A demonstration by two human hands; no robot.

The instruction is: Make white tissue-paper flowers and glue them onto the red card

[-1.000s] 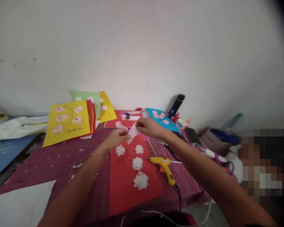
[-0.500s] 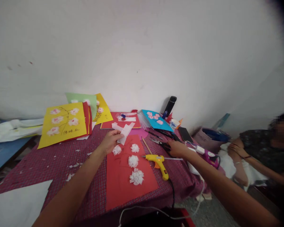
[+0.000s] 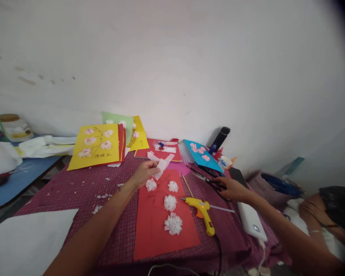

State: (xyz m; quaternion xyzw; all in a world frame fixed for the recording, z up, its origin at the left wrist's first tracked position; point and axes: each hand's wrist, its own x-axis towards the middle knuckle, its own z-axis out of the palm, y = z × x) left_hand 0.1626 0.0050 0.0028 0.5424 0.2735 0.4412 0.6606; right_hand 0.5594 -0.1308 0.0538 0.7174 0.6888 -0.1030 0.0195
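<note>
My left hand [image 3: 146, 173] pinches white paper strips [image 3: 163, 165] above the top edge of a red sheet [image 3: 152, 237]. Several crumpled white paper flowers [image 3: 170, 202] sit on that sheet, among faint drawn lines. To the right, my right hand [image 3: 232, 188] is closed around the black handles of scissors [image 3: 209, 180], whose blades point left toward a wooden stick [image 3: 186, 185]. A yellow glue gun [image 3: 204, 214] lies on the sheet's right edge, nozzle to the left, a clear glue stick [image 3: 222, 209] protruding from its rear.
Yellow flower cards [image 3: 74, 161] lean at the back left. A blue card [image 3: 201, 161], a dark bottle [image 3: 220, 137] and a paper cup [image 3: 224, 162] stand back right. A white power bank [image 3: 251, 222] lies near the table's right edge, where another person's arm [image 3: 313, 214] shows. Paper scraps dot the checked cloth [image 3: 83, 195].
The view has turned left, so everything appears farther right. My right fingers now show more plainly around the scissors' handles. The paper strips remain in my left hand.
</note>
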